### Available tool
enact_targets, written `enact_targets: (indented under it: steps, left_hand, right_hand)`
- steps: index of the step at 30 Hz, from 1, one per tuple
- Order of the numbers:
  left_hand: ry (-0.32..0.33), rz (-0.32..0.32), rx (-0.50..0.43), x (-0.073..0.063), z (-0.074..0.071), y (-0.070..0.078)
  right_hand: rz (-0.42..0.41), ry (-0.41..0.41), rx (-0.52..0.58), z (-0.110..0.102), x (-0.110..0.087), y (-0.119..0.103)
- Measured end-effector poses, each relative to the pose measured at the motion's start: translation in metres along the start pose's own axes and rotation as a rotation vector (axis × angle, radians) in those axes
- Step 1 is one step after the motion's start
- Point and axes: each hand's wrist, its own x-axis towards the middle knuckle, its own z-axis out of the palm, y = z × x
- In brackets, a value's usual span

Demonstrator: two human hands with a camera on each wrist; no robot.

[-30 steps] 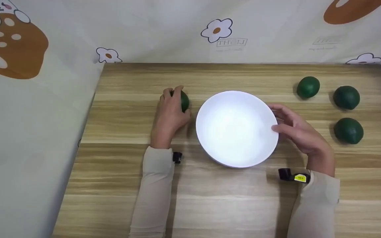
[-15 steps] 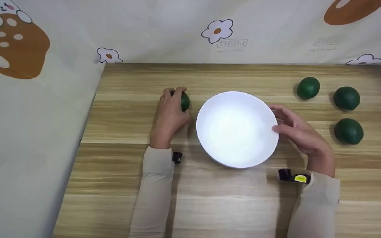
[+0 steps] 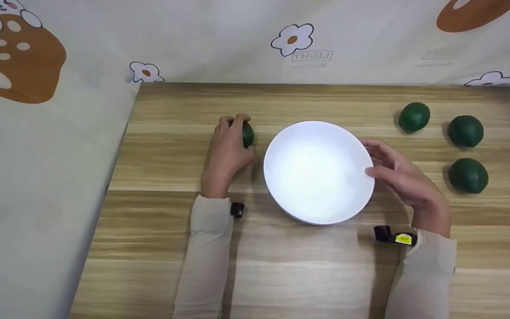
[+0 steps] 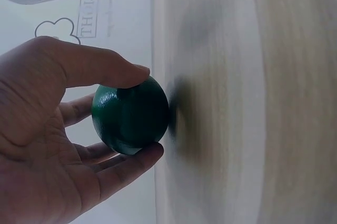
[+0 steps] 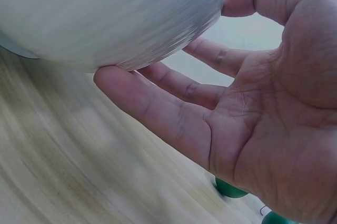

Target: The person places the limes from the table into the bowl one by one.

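Note:
My left hand [image 3: 228, 150] grips a smooth, dark green egg-shaped fruit [image 3: 248, 134] left of the bowl. The left wrist view shows the thumb on one side of the green fruit [image 4: 134, 116] and the fingers on the other, with the tabletop right beside it. A deep white bowl [image 3: 319, 173] is in the middle, its inside facing up with nothing in it. My right hand [image 3: 403, 179] holds the bowl's right side, thumb over the rim. Seen from the right wrist, the fingers [image 5: 158, 108] spread under the curved outer wall of the bowl [image 5: 121, 18].
Three more dark green fruits stand at the right: one nearer the back [image 3: 414, 117], one farther right [image 3: 465, 131] and one in front of that [image 3: 468, 176]. The wooden table [image 3: 162, 248] meets a patterned wall covering [image 3: 210, 40] at the back and left.

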Motion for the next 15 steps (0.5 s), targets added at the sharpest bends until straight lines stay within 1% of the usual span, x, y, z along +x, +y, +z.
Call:
enact_targets:
  steps: [3, 9, 15]
  left_hand:
    - [-0.004, 0.001, -0.009, 0.0002, -0.0007, -0.0014]
    - [-0.004, 0.009, -0.039, 0.0006, -0.0017, -0.0043]
    - [-0.007, 0.001, -0.059, 0.0021, -0.0006, -0.0034]
  right_hand:
    - [-0.001, 0.005, 0.000, 0.0008, -0.0008, 0.0009]
    - [0.034, 0.010, 0.003, 0.0018, -0.0011, 0.0003]
    - [0.027, 0.012, -0.007, -0.0003, 0.0000, -0.0008]
